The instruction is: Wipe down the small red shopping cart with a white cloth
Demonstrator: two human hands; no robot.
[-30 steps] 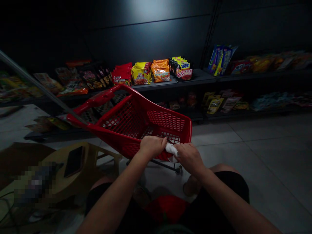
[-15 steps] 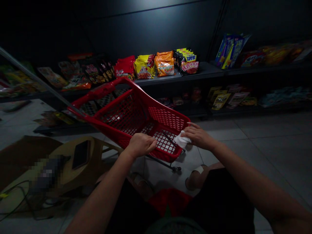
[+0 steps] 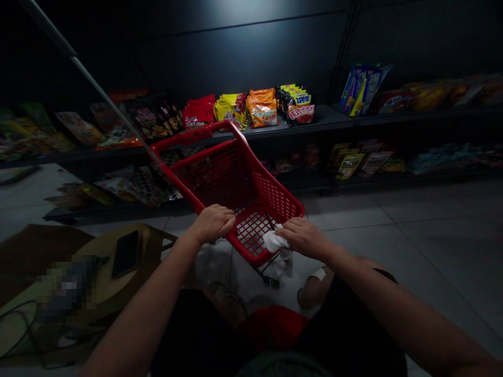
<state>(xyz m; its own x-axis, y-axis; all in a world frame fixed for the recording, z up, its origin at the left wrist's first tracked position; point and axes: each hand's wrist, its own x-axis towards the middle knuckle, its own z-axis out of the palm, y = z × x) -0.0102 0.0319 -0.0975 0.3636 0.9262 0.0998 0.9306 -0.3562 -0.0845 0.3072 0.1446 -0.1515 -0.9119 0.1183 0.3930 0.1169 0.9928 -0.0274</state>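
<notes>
Honestly, the left hand was clamped on the rim of the red shopping cart, the right hand pressing a white cloth to its corner; one hard push could've rolled it off.

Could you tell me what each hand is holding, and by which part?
The left hand grips the near rim of the red cart; the right hand holds a white cloth against that rim.

Dark shelves above tiled floor
</notes>
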